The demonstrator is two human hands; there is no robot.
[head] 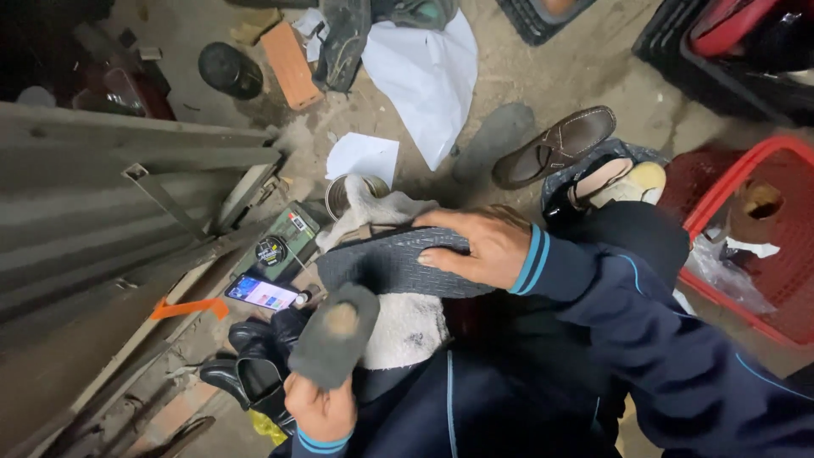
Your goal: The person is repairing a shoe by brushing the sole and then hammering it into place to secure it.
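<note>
On a dusty concrete floor (585,68) strewn with paper (428,72), the right hand (479,246) presses flat on a sole (386,263); the left hand (320,411) grips a pad (335,335).

The right hand (479,246) lies on the shoe sole (386,263). The left hand (320,411) is nearer. A phone (261,292) lies left of the sole, a shoe (555,146) far right.
</note>
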